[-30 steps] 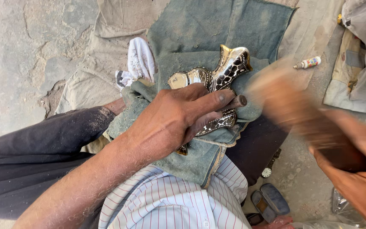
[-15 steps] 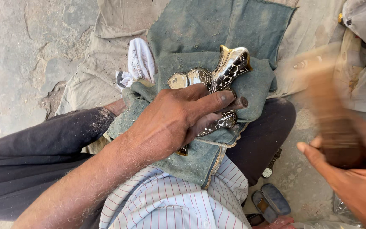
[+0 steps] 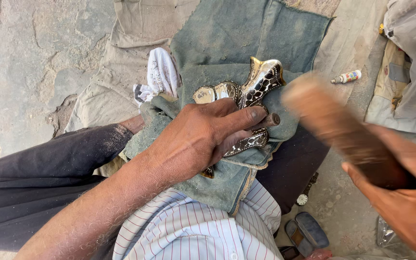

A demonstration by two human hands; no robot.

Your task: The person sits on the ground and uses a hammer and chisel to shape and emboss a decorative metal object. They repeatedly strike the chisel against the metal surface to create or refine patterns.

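Ornamental metal piece (image 3: 253,89), gold-edged with dark mottled inlay, lies on a green cloth (image 3: 227,43) spread over the person's lap. Left hand (image 3: 203,132) presses flat on it, fingers extended, pinning it in place. Right hand (image 3: 400,192) is clamped round a wooden brush (image 3: 338,127), blurred, at the right. Judged step: brushing or buffing the piece. Next stroke calls for firm hold-down and contact clear of the fingertips.
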